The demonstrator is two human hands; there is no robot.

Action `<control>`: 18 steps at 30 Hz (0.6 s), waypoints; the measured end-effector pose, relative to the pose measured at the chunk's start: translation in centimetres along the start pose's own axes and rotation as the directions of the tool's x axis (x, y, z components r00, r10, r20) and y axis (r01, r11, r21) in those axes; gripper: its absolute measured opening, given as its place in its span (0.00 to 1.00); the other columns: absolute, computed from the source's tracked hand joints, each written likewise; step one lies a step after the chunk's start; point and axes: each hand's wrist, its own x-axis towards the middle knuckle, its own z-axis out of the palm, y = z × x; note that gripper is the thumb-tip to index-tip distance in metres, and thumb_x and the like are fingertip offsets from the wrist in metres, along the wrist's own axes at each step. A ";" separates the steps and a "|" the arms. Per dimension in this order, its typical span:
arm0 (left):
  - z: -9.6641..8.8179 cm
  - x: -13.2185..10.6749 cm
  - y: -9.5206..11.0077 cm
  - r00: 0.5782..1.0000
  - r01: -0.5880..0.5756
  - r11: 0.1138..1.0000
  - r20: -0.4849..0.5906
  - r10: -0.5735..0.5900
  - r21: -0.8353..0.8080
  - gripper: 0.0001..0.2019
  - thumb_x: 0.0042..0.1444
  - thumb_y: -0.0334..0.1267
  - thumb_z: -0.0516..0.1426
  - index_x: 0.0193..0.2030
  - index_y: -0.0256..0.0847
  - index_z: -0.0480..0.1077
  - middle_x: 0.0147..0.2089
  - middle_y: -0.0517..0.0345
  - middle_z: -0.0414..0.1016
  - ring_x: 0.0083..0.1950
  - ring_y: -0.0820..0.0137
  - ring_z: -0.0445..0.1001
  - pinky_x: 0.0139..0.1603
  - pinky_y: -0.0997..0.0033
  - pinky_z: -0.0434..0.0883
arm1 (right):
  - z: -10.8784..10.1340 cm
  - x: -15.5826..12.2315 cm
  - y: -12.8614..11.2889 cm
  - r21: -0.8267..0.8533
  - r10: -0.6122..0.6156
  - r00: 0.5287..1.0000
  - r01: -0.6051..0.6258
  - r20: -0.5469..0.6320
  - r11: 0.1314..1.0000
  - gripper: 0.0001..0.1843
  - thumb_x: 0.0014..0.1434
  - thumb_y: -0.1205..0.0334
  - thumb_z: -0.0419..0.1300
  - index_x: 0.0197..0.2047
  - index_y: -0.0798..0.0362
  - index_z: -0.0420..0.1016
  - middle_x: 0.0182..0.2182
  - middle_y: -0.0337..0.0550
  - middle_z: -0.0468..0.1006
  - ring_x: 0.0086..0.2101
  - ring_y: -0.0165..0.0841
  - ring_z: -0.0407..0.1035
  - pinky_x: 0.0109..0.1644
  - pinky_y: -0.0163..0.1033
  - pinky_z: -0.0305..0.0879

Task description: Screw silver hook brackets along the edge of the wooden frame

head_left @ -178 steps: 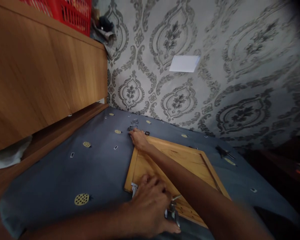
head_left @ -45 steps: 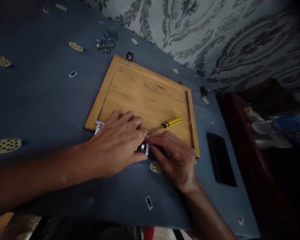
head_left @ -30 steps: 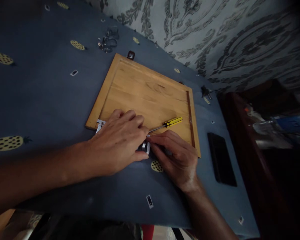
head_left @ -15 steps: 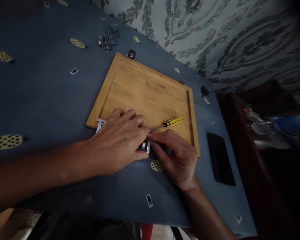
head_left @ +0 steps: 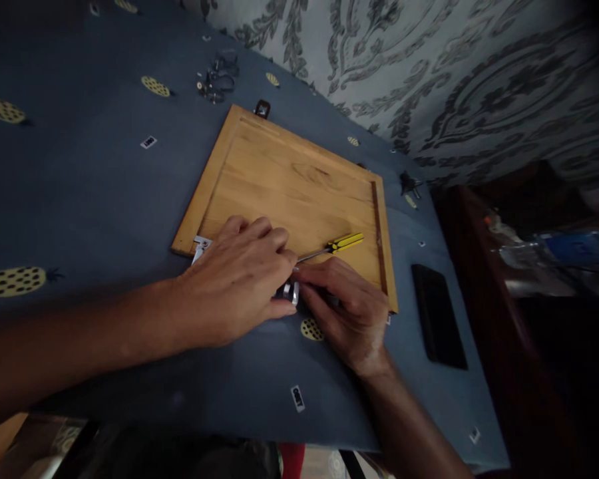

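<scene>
A framed wooden panel (head_left: 289, 173) lies on the blue cloth. My left hand (head_left: 237, 283) rests over its near edge, fingers curled and thumb below, closed around a shiny metal fitting (head_left: 292, 293). Most of that fitting is hidden under the hand. My right hand (head_left: 349, 306) meets it from the right, with thumb and forefinger pinched together at the fitting; whatever is between those fingertips is too small to make out. A screwdriver (head_left: 347, 243) with a yellow and black handle lies on the panel, its shaft pointing toward my fingertips. Another silver metal piece (head_left: 201, 246) shows at the panel's near left corner.
Dark fittings (head_left: 217, 80) lie beyond the panel at the left, and another dark piece (head_left: 410, 185) is at the far right. A black flat object (head_left: 439, 316) lies to the right. The patterned wall (head_left: 379, 60) borders the table's far side.
My right hand has shifted very slightly left, still pinching at the metal fitting. My left hand keeps its hold, and the screwdriver lies as before.
</scene>
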 end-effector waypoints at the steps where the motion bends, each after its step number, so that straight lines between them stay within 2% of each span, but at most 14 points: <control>1: -0.1 0.0 0.0 1.000 0.002 1.000 0.007 -0.002 0.002 0.15 0.62 0.50 0.65 0.40 0.39 0.76 0.42 0.53 0.73 0.50 0.57 0.71 0.52 0.56 0.63 | 0.0 0.0 0.0 0.000 -0.011 1.000 0.011 0.002 1.000 0.13 0.63 0.75 0.63 0.45 0.49 0.83 0.35 0.43 0.85 0.36 0.35 0.80 0.40 0.42 0.76; 7: -0.2 0.1 0.1 1.000 0.009 1.000 0.024 -0.009 0.014 0.15 0.61 0.50 0.66 0.40 0.39 0.76 0.42 0.53 0.74 0.49 0.58 0.71 0.51 0.57 0.63 | -0.1 0.4 -0.1 0.010 -0.035 0.999 0.035 0.018 0.999 0.16 0.63 0.75 0.63 0.47 0.46 0.85 0.36 0.43 0.85 0.37 0.36 0.80 0.41 0.41 0.77; 18: -0.2 0.1 0.1 1.000 0.011 1.000 0.018 -0.012 0.007 0.15 0.60 0.50 0.67 0.39 0.39 0.76 0.42 0.54 0.75 0.49 0.58 0.72 0.52 0.56 0.64 | -0.8 0.6 0.0 0.051 -0.009 0.999 0.007 0.037 0.999 0.12 0.63 0.72 0.65 0.48 0.50 0.83 0.31 0.41 0.84 0.32 0.33 0.78 0.36 0.40 0.75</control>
